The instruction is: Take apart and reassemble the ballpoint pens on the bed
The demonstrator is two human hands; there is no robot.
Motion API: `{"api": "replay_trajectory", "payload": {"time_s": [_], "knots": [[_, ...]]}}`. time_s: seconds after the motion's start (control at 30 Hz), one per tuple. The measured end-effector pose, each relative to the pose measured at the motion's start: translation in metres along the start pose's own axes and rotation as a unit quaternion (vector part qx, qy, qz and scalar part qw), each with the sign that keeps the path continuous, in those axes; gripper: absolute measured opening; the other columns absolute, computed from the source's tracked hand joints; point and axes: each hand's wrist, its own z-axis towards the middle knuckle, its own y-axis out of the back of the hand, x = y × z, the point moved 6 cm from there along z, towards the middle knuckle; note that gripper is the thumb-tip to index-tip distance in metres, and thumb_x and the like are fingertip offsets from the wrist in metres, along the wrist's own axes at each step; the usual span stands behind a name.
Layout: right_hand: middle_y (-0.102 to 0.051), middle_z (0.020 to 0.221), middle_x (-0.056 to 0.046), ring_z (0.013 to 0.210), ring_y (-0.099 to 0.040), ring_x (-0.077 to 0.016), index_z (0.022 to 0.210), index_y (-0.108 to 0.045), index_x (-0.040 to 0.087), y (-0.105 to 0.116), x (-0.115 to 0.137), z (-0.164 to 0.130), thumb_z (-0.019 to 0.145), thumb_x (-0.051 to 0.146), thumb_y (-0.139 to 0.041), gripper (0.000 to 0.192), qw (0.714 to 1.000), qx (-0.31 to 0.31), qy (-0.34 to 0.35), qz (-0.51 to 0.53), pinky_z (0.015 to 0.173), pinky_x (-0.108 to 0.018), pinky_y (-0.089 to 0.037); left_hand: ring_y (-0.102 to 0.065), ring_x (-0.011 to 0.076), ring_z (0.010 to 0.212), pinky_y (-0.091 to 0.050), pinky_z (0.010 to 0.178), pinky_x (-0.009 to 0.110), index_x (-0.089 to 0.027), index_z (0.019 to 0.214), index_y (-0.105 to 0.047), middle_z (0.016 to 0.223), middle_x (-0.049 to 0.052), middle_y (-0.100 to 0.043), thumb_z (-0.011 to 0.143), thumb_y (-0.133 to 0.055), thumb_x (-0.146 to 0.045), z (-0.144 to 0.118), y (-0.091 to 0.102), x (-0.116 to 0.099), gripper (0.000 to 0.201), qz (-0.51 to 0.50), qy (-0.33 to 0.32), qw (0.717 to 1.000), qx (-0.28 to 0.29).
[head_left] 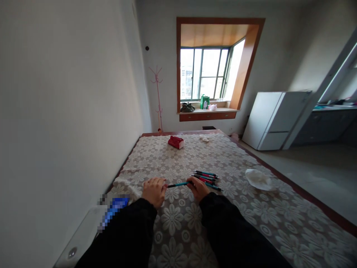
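Observation:
A teal and black pen stretches level between my two hands, just above the flowered tablecloth. My left hand is closed on its black end. On the other end, the fingers of my right hand are closed, hiding that tip. Several pens, some teal and some red with black parts, lie in a loose pile just beyond and to the right of my right hand.
A red tissue pack lies toward the table's far end, near a small crumpled white piece. To the right rests a white crumpled sheet. A pixelated blue item is by my left forearm. The wall borders the table's left side.

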Motion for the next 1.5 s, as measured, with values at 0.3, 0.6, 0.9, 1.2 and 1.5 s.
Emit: {"api": "replay_trajectory", "payload": {"time_s": [0.3, 0.6, 0.9, 1.2, 1.5], "knots": [[-0.060, 0.074, -0.004, 0.068, -0.055, -0.0162, 0.079, -0.057, 0.021, 0.003, 0.009, -0.001, 0.095, 0.041, -0.040, 0.031, 0.999, 0.014, 0.004, -0.040, 0.063, -0.026, -0.039, -0.059, 0.0173, 0.068, -0.038, 0.063, 0.028, -0.022, 0.066, -0.053, 0.067, 0.002, -0.062, 0.096, -0.023, -0.043, 0.005, -0.043, 0.013, 0.048, -0.190, 0.021, 0.981, 0.008], [-0.039, 0.052, 0.003, 0.049, -0.037, -0.0106, 0.056, -0.039, 0.019, -0.003, 0.004, -0.004, 0.095, 0.044, -0.035, 0.046, 0.995, 0.074, -0.053, -0.045, 0.052, -0.027, -0.022, -0.059, 0.0198, 0.081, -0.043, 0.076, 0.029, -0.024, 0.069, -0.062, 0.073, 0.002, -0.067, 0.095, -0.029, -0.041, 0.001, -0.036, 0.006, 0.045, -0.179, -0.070, 0.981, -0.001], [-0.057, 0.069, 0.000, 0.066, -0.051, -0.0142, 0.072, -0.058, 0.019, 0.009, 0.014, -0.001, 0.089, 0.032, -0.052, 0.022, 0.993, 0.070, 0.008, -0.090, 0.061, -0.025, -0.034, -0.061, 0.0205, 0.081, -0.046, 0.075, 0.031, -0.025, 0.088, -0.068, 0.083, 0.004, -0.069, 0.091, -0.042, -0.044, 0.004, -0.048, 0.016, 0.032, -0.225, -0.037, 0.973, -0.022], [-0.064, 0.090, -0.004, 0.090, -0.056, -0.0196, 0.090, -0.064, 0.022, 0.044, -0.003, 0.004, 0.085, 0.021, -0.051, 0.015, 0.980, 0.014, -0.047, -0.195, 0.085, -0.032, -0.041, -0.061, 0.0178, 0.071, -0.043, 0.062, 0.028, -0.022, 0.088, -0.068, 0.080, 0.003, -0.069, 0.078, -0.063, -0.043, 0.005, -0.054, 0.024, 0.024, -0.384, 0.037, 0.922, -0.026], [-0.049, 0.137, -0.010, 0.128, -0.038, -0.0305, 0.140, -0.040, 0.022, 0.054, -0.061, -0.006, 0.069, 0.026, -0.055, 0.073, 0.918, 0.100, -0.222, -0.314, 0.107, -0.051, -0.016, -0.064, 0.0179, 0.076, -0.053, 0.063, 0.028, -0.017, 0.079, -0.059, 0.078, 0.004, -0.068, 0.063, -0.072, -0.061, 0.009, -0.063, 0.039, 0.049, -0.712, 0.192, 0.673, -0.054]]}}
